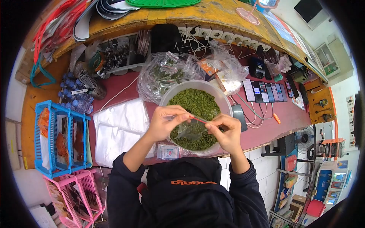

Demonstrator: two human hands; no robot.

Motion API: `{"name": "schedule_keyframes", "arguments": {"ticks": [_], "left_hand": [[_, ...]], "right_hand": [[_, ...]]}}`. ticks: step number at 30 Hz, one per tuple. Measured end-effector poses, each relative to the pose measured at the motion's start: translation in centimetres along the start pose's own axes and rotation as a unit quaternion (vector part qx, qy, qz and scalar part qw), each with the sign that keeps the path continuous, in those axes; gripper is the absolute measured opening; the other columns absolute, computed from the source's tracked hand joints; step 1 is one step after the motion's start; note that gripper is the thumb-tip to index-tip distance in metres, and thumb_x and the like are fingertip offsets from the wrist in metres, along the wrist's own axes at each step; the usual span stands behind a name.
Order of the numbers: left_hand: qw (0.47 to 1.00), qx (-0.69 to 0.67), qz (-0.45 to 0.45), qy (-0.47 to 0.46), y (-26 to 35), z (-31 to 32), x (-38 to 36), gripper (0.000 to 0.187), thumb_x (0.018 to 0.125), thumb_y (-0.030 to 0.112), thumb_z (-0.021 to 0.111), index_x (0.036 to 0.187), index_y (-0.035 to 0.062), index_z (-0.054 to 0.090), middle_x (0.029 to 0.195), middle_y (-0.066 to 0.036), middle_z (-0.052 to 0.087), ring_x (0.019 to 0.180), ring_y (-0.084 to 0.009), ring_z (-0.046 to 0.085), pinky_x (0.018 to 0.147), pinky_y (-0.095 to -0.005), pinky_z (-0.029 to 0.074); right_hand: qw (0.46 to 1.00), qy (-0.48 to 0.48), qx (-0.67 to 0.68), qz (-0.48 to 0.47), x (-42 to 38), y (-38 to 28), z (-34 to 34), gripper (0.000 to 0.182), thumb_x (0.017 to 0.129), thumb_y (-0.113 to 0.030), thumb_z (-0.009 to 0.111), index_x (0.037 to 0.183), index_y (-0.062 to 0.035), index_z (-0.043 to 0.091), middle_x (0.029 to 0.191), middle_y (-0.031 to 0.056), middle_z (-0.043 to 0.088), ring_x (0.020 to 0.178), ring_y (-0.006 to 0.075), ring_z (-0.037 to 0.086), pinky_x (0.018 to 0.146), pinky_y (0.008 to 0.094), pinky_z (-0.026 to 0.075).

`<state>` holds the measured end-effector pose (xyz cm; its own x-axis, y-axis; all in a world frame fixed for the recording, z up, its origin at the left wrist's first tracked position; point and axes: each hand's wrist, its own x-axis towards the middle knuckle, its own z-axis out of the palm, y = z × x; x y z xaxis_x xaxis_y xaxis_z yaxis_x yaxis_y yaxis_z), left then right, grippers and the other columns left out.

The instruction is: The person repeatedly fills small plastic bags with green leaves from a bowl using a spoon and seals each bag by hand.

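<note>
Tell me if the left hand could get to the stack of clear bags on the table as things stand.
Probably yes. The stack of clear bags lies uncovered just beside the left hand, with nothing between them. But that hand, with the right hand, is pinching a small zip bag over the bowl, so it isn't free.

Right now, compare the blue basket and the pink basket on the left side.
The blue basket sits farther up the desk, fully in view, holding orange-tinted packets; the pink basket lies nearer the person, partly cut off by the picture's edge, with darker packets inside. Both are slatted plastic trays, side by side.
</note>
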<state>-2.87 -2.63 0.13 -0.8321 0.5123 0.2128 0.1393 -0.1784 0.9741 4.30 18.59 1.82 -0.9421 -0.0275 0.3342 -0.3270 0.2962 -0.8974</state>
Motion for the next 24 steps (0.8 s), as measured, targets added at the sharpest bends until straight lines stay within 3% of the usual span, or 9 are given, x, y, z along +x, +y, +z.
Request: {"name": "schedule_keyframes", "arguments": {"ticks": [7, 9, 12, 15, 17, 19, 20, 21, 24], "left_hand": [[0.945, 0.199, 0.138, 0.22, -0.5, -6.7, 8.5, 0.03, 0.089, 0.022, 0.066, 0.11, 0.0006, 0.069, 0.102, -0.01, 0.068, 0.089, -0.0151, 0.062, 0.08, -0.0265, 0.047], [0.907, 0.327, 0.185, 0.191, -2.3, -7.2, 10.0, 0.046, 0.084, 0.025, 0.073, 0.123, 0.0033, 0.062, 0.118, -0.013, 0.062, 0.099, -0.0175, 0.06, 0.08, -0.028, 0.048], [0.97, 0.216, 0.104, 0.034, -2.8, -2.8, 6.9, 0.056, 0.088, 0.033, 0.068, 0.135, 0.0074, 0.051, 0.127, -0.014, 0.056, 0.122, -0.0265, 0.05, 0.104, -0.0366, 0.037], [0.967, 0.004, -0.175, -0.183, -1.1, 0.9, 3.1, 0.056, 0.098, 0.036, 0.053, 0.144, 0.0064, 0.04, 0.122, -0.014, 0.054, 0.105, -0.0178, 0.055, 0.077, -0.028, 0.05], [0.972, -0.021, -0.154, -0.178, -1.8, 1.4, 2.3, 0.06, 0.098, 0.036, 0.053, 0.146, 0.0056, 0.035, 0.113, -0.01, 0.054, 0.088, -0.0108, 0.054, 0.062, -0.0259, 0.045], [0.985, -0.009, -0.116, -0.129, -1.2, 1.5, 1.9, 0.059, 0.096, 0.034, 0.056, 0.144, 0.0047, 0.037, 0.106, -0.009, 0.056, 0.086, -0.0126, 0.054, 0.068, -0.0291, 0.045], [0.964, 0.261, 0.032, 0.037, -1.1, 1.5, 1.8, 0.047, 0.092, 0.03, 0.061, 0.131, 0.0061, 0.048, 0.098, -0.007, 0.057, 0.083, -0.0154, 0.055, 0.072, -0.0315, 0.042], [0.825, 0.499, 0.175, 0.198, -0.9, 1.5, 1.7, 0.036, 0.088, 0.027, 0.065, 0.118, 0.0076, 0.06, 0.089, -0.005, 0.059, 0.081, -0.0182, 0.057, 0.076, -0.0339, 0.04], [0.885, 0.435, 0.161, 0.025, 0.2, 2.6, 0.1, 0.021, 0.081, 0.026, 0.07, 0.087, 0.0077, 0.063, 0.083, -0.003, 0.059, 0.085, -0.0229, 0.057, 0.076, -0.036, 0.035]], "right_hand": [[0.97, 0.18, 0.16, 0.039, 1.6, 1.0, -0.9, 0.01, 0.084, -0.004, 0.072, 0.078, -0.001, 0.065, 0.072, 0.0026, 0.061, 0.06, 0.0049, 0.053, 0.052, 0.0187, 0.04], [0.984, 0.132, 0.107, 0.057, 1.4, 1.4, -0.1, 0.007, 0.086, -0.006, 0.071, 0.086, 0.0003, 0.067, 0.077, 0.0025, 0.063, 0.066, 0.0052, 0.055, 0.053, 0.02, 0.041], [0.989, 0.096, -0.111, -0.002, 1.9, 0.3, 1.4, 0.016, 0.08, -0.006, 0.073, 0.096, -0.0039, 0.069, 0.09, 0.0056, 0.064, 0.071, 0.0113, 0.06, 0.058, 0.0242, 0.045], [0.977, 0.06, -0.194, -0.061, 1.6, 1.3, 2.7, 0.018, 0.075, -0.004, 0.075, 0.092, -0.0046, 0.069, 0.088, 0.0068, 0.064, 0.064, 0.0161, 0.06, 0.055, 0.0275, 0.046], [0.97, 0.038, -0.221, -0.089, 1.3, 2.3, 2.4, 0.016, 0.075, -0.004, 0.075, 0.089, -0.0038, 0.07, 0.084, 0.0065, 0.064, 0.062, 0.0167, 0.06, 0.054, 0.0279, 0.046], [0.976, 0.055, -0.21, -0.022, 1.3, 1.7, 1.8, 0.011, 0.073, -0.004, 0.076, 0.081, -0.0017, 0.069, 0.073, 0.0065, 0.063, 0.058, 0.0165, 0.06, 0.052, 0.0282, 0.045], [0.976, 0.054, -0.211, -0.022, 1.2, 1.5, 1.3, 0.011, 0.073, -0.004, 0.076, 0.081, -0.0017, 0.069, 0.073, 0.0065, 0.063, 0.058, 0.0165, 0.06, 0.052, 0.0282, 0.045], [0.976, 0.051, -0.209, 0.029, 1.1, 1.4, 0.8, 0.011, 0.072, -0.004, 0.078, 0.078, -0.0012, 0.069, 0.068, 0.0061, 0.061, 0.056, 0.015, 0.058, 0.051, 0.0274, 0.044], [0.981, 0.035, -0.155, 0.11, 0.5, 1.8, 0.8, 0.018, 0.07, -0.007, 0.081, 0.069, -0.0002, 0.065, 0.062, 0.0039, 0.058, 0.053, 0.0084, 0.053, 0.049, 0.0249, 0.04]]}}
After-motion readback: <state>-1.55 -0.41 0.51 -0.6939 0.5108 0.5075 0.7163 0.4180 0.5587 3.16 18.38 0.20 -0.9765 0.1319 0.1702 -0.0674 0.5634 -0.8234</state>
